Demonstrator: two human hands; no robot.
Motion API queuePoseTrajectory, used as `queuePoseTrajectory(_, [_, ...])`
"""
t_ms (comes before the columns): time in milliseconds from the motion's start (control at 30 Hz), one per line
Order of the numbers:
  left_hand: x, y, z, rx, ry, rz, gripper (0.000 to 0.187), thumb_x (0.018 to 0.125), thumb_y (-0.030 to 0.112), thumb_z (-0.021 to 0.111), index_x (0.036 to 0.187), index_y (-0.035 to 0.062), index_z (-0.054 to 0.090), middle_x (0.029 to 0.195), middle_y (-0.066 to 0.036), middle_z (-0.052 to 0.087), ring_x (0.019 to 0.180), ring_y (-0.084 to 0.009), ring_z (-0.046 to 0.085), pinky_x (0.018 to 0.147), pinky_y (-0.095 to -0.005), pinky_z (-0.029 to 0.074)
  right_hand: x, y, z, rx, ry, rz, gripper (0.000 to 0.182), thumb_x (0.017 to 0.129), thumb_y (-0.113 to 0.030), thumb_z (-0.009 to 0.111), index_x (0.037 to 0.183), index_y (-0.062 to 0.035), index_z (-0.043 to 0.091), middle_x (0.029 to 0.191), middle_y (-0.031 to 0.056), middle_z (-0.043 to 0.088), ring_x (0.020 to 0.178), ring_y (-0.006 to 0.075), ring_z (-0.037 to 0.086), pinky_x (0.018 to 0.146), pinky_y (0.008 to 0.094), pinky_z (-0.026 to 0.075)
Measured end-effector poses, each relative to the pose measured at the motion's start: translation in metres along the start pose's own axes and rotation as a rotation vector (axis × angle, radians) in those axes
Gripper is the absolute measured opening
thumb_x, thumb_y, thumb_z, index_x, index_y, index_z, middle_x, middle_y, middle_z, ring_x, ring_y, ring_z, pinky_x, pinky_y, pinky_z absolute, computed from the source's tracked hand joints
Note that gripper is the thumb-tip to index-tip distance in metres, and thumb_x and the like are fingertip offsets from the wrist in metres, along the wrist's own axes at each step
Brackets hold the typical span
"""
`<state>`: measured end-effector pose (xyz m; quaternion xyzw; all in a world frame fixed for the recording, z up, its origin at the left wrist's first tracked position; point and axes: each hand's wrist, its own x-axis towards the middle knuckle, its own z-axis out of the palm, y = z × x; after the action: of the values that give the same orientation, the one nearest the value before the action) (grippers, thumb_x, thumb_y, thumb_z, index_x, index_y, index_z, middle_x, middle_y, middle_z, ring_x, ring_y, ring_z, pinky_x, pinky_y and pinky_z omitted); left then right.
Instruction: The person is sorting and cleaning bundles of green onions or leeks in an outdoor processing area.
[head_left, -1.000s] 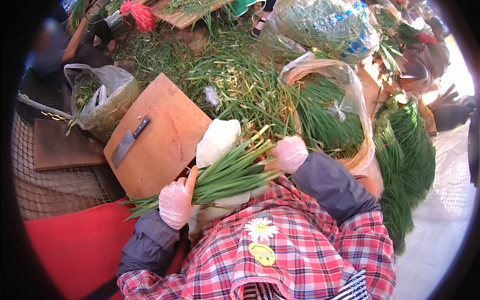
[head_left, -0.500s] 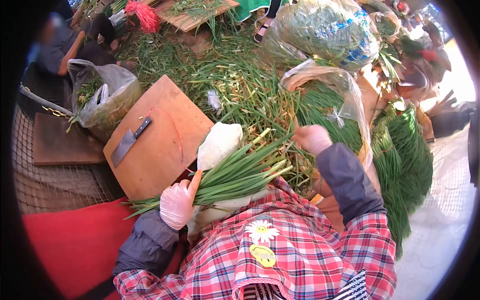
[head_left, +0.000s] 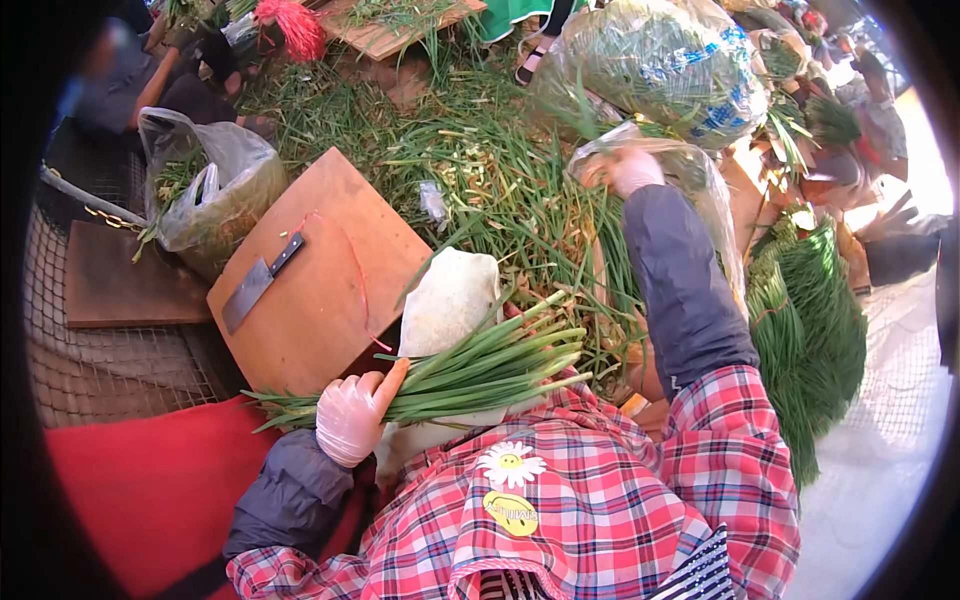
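Note:
My left hand point(head_left: 352, 412), in a thin clear glove, is wrapped round a bunch of green garlic chives point(head_left: 480, 372) lying across my lap. Its index finger rests along the leaves, and the pale stem ends point right. My right hand point(head_left: 630, 172), also gloved, is stretched forward at the rim of an open plastic bag point(head_left: 705, 180); motion blurs its fingers. A blurred green leaf point(head_left: 585, 105) shows just beyond it. Under the bunch, a white cloth or pad point(head_left: 452, 300) covers my knee.
A cleaver point(head_left: 262, 282) and a red string lie on a wooden board point(head_left: 335, 240) to the left. Loose leaves point(head_left: 470, 170) litter the ground ahead. Tied chives point(head_left: 815, 330) lie at right, a stuffed bag point(head_left: 660, 70) beyond. Other people sit at far left and far right.
My right hand has moved forward and up, from beside the stem ends to the bag's rim. My left hand keeps its hold on the bunch.

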<state>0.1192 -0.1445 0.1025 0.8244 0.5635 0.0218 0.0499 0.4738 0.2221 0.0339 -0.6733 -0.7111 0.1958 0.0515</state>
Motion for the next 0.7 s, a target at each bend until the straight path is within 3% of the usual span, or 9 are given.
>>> queuePoseTrajectory(67, [0.002, -0.001, 0.002, 0.009, 0.021, 0.010, 0.067, 0.064, 0.006, 0.058, 0.131, 0.0107, 0.047, 0.080, -0.005, 0.054, 0.063, -0.0204, 0.053, 0.056, -0.0343, 0.043, -0.023, -0.034, 0.006, -0.431, -0.244, -0.289, 0.059, 0.076, -0.038, 0.065, 0.124, -0.0071, 0.052, 0.102, 0.0160, 0.065, 0.092, 0.0305, 0.063, 0.081, 0.0410, 0.048])
queuePoseTrajectory(133, [0.007, -0.002, 0.002, 0.028, 0.034, 0.024, 0.068, 0.064, 0.006, 0.058, 0.131, 0.0105, 0.047, 0.081, -0.005, 0.055, 0.064, -0.0202, 0.053, 0.056, -0.0342, 0.042, -0.093, -0.100, -0.026, -0.458, -0.462, -0.248, 0.080, 0.068, -0.039, 0.071, 0.135, -0.0087, 0.039, 0.112, 0.0207, 0.060, 0.101, 0.0310, 0.060, 0.086, 0.0395, 0.046])
queuePoseTrajectory(200, [0.010, -0.002, -0.001, 0.053, 0.027, 0.045, 0.068, 0.064, 0.006, 0.058, 0.130, 0.0101, 0.047, 0.082, -0.005, 0.055, 0.064, -0.0200, 0.053, 0.056, -0.0340, 0.042, -0.106, -0.073, 0.028, 0.076, -0.521, -0.738, 0.091, 0.065, -0.038, 0.073, 0.139, -0.0094, 0.029, 0.111, 0.0239, 0.059, 0.104, 0.0313, 0.058, 0.088, 0.0373, 0.045])
queuePoseTrajectory(367, [0.019, -0.004, -0.005, 0.016, 0.025, 0.023, 0.069, 0.065, 0.006, 0.059, 0.132, 0.0082, 0.044, 0.083, -0.007, 0.055, 0.066, -0.0233, 0.054, 0.056, -0.0356, 0.044, -0.159, -0.076, 0.043, 0.276, -0.865, -0.541, 0.048, 0.074, -0.032, 0.068, 0.116, -0.0087, 0.059, 0.103, 0.0163, 0.064, 0.093, 0.0303, 0.062, 0.083, 0.0358, 0.046])
queuePoseTrajectory(467, [0.017, -0.003, -0.001, -0.076, -0.062, -0.070, 0.073, 0.065, 0.005, 0.063, 0.135, 0.0085, 0.040, 0.085, -0.009, 0.056, 0.070, -0.0287, 0.055, 0.059, -0.0383, 0.046, -0.160, -0.066, 0.023, 0.303, -0.739, -0.458, 0.029, 0.080, -0.032, 0.063, 0.098, -0.0096, 0.068, 0.094, 0.0128, 0.066, 0.087, 0.0297, 0.062, 0.080, 0.0377, 0.047])
queuePoseTrajectory(500, [0.016, -0.002, 0.000, -0.116, -0.121, -0.114, 0.075, 0.065, 0.005, 0.064, 0.135, 0.0087, 0.039, 0.087, -0.009, 0.057, 0.073, -0.0298, 0.056, 0.061, -0.0380, 0.047, -0.153, -0.064, 0.017, 0.033, -0.648, -0.481, 0.031, 0.085, -0.037, 0.052, 0.100, -0.0147, 0.067, 0.095, 0.0125, 0.065, 0.089, 0.0296, 0.061, 0.079, 0.0390, 0.047])
queuePoseTrajectory(567, [0.015, 0.000, -0.001, -0.264, -0.174, -0.181, 0.077, 0.066, 0.004, 0.065, 0.137, 0.0088, 0.037, 0.092, -0.010, 0.059, 0.077, -0.0295, 0.059, 0.065, -0.0364, 0.049, -0.140, -0.051, 0.011, -0.172, -0.402, -0.299, 0.033, 0.085, -0.041, 0.051, 0.101, -0.0159, 0.067, 0.097, 0.0115, 0.066, 0.092, 0.0296, 0.061, 0.082, 0.0392, 0.048])
queuePoseTrajectory(633, [0.014, 0.001, -0.003, -0.481, -0.159, -0.227, 0.078, 0.068, 0.004, 0.066, 0.139, 0.0087, 0.034, 0.098, -0.011, 0.061, 0.080, -0.0267, 0.061, 0.068, -0.0338, 0.050, -0.105, -0.001, 0.019, 0.333, -0.142, -0.089, 0.037, 0.085, -0.038, 0.054, 0.100, -0.0072, 0.067, 0.099, 0.0139, 0.066, 0.092, 0.0282, 0.062, 0.081, 0.0368, 0.049])
queuePoseTrajectory(700, [0.007, 0.002, 0.008, -1.132, -0.257, -0.403, 0.077, 0.070, 0.003, 0.064, 0.140, 0.0084, 0.032, 0.099, -0.011, 0.061, 0.081, -0.0215, 0.062, 0.069, -0.0312, 0.050, -0.085, 0.019, -0.001, 0.495, -0.059, -0.005, 0.037, 0.084, -0.035, 0.058, 0.101, -0.0033, 0.066, 0.088, 0.0134, 0.067, 0.080, 0.0242, 0.063, 0.075, 0.0354, 0.050])
